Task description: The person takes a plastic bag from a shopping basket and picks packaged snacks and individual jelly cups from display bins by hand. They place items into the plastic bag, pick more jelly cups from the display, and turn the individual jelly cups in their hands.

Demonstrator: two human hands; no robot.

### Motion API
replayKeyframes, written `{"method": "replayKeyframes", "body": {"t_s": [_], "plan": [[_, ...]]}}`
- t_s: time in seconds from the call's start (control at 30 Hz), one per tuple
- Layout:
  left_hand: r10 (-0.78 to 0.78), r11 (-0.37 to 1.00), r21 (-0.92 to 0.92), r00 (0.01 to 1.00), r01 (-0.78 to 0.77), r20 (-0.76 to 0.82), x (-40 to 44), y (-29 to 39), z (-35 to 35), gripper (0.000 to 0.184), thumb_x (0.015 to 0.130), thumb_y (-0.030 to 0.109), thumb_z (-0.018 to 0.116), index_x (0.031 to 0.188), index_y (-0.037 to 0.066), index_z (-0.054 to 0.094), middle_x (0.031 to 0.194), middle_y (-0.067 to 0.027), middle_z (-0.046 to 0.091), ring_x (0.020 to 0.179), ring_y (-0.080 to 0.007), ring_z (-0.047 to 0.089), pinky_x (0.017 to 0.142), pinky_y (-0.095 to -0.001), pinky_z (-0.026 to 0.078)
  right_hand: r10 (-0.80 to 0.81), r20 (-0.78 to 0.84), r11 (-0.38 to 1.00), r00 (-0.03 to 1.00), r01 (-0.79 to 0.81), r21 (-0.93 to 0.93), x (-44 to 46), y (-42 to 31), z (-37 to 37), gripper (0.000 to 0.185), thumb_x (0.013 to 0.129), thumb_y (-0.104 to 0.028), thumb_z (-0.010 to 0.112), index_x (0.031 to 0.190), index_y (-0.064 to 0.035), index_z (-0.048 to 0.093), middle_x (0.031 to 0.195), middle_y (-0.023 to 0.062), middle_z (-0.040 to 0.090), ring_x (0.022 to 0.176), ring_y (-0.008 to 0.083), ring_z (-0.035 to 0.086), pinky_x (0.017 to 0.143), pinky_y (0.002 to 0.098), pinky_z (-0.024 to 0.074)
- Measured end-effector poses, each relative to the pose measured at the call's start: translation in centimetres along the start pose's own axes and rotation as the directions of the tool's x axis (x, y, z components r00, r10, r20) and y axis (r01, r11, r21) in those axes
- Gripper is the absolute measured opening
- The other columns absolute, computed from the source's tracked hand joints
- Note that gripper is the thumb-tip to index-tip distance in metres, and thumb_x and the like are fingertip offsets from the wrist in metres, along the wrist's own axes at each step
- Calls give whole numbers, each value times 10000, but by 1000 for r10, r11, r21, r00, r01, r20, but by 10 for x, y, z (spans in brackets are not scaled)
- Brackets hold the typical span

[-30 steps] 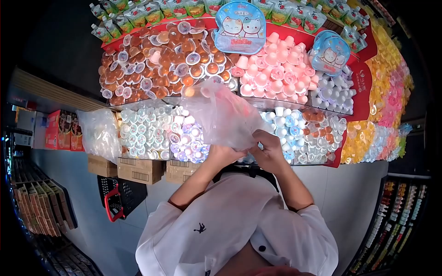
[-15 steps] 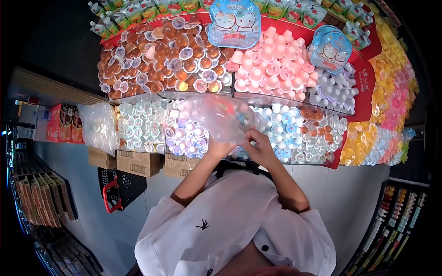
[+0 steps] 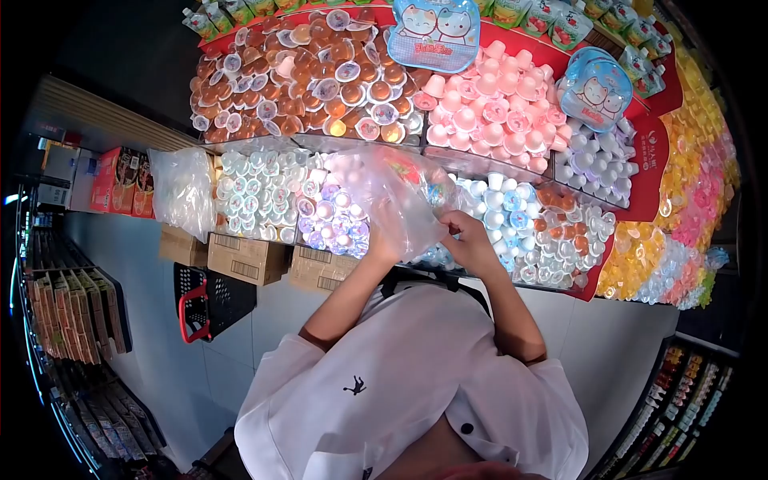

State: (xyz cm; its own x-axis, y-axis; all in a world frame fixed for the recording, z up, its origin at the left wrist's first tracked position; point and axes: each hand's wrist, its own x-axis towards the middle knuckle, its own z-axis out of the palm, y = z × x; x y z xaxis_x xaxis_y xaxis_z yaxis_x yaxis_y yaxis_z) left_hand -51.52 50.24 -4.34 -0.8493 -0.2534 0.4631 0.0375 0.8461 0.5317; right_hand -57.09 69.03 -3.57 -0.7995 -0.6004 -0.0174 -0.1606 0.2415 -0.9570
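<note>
A clear plastic bag (image 3: pixel 400 196) with some red and blue-green pieces showing through it hangs over the front row of the display. My left hand (image 3: pixel 386 245) holds the bag from below at its left side, its fingers partly hidden by the film. At the bag's right edge, my right hand (image 3: pixel 467 240) pinches the plastic between thumb and fingers. Under and beside the bag lie purple-and-white jelly cups (image 3: pixel 334 220) and blue-and-white cups (image 3: pixel 502 210).
Behind are orange-brown cups (image 3: pixel 280 80), pink cups (image 3: pixel 488 104) and a blue cat-print pouch (image 3: pixel 434 34). Another plastic bag (image 3: pixel 182 190) hangs at the left. Cardboard boxes (image 3: pixel 246 258) and a black basket with a red handle (image 3: pixel 216 300) stand below the display.
The bag has come lower and nearer my body, and its shape has changed. Both hands still hold it. The whole view has shifted and tilted slightly.
</note>
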Motion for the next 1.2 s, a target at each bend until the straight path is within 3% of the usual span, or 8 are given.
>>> {"method": "replayKeyframes", "body": {"t_s": [0.23,0.4,0.6,0.7,0.77,0.9,1.03,1.2], "plan": [[-13,997,-79,1000,15,26,-23,-27,-4,1086,595,427,986,1401,-46,432,1316,-276,518,1177,-457,555,982,-552,472,-9,-13,1000,1000,8,-25,-1,-13,-4,151,928,-80,749,1016,6,660,922,91,675,772,159,640,749,303,545],[-67,990,-124,997,70,27,-40,-30,-33,1160,581,252,1012,1481,-10,328,1454,-226,371,1232,-386,519,974,-496,493,54,5,997,999,-53,-60,-8,-28,-9,207,884,-83,784,1027,3,661,980,102,675,803,184,659,774,305,551],[-143,921,-385,975,68,-169,-54,-57,-33,964,652,94,937,1429,1,374,1461,-175,331,996,-221,577,830,-333,531,-67,-130,977,989,39,-209,-13,-112,-15,321,860,-96,790,1161,-20,705,1196,125,697,905,227,698,806,345,569],[-176,917,-378,979,127,-99,-31,-36,-59,890,702,34,869,1458,19,397,1423,-164,407,855,-189,587,752,-313,542,-387,-37,912,921,376,-165,-10,-136,-5,356,864,-83,780,1211,-46,714,1312,127,684,1021,275,716,846,368,578],[-68,948,-315,994,38,-84,-16,-32,-68,748,714,4,813,1396,50,510,1283,-134,519,806,-186,607,697,-313,545,-564,202,770,801,598,-222,10,-152,5,291,979,-217,688,1230,-73,711,1343,151,667,1082,324,709,872,422,582],[141,943,-306,990,-131,9,-8,-44,-72,411,724,-12,732,1120,98,719,991,-70,651,699,-212,643,629,-336,551,-285,263,854,922,369,-367,32,-138,17,308,1030,-274,609,1233,-61,702,1142,167,727,994,352,709,853,432,574],[249,943,-241,967,-228,60,-2,-40,-87,182,726,16,718,889,98,714,1005,-31,695,700,-239,677,612,-357,556,-247,185,714,951,308,-628,33,-125,8,276,1021,-265,618,1182,-65,719,931,151,738,849,373,706,759,442,574],[278,941,-233,952,-244,128,6,-35,-100,118,760,33,696,871,73,689,984,-40,714,718,-246,699,612,-369,567,-221,101,630,970,221,-745,41,-111,5,314,1008,-200,632,1296,-77,660,987,168,731,834,372,705,716,443,565]]}}
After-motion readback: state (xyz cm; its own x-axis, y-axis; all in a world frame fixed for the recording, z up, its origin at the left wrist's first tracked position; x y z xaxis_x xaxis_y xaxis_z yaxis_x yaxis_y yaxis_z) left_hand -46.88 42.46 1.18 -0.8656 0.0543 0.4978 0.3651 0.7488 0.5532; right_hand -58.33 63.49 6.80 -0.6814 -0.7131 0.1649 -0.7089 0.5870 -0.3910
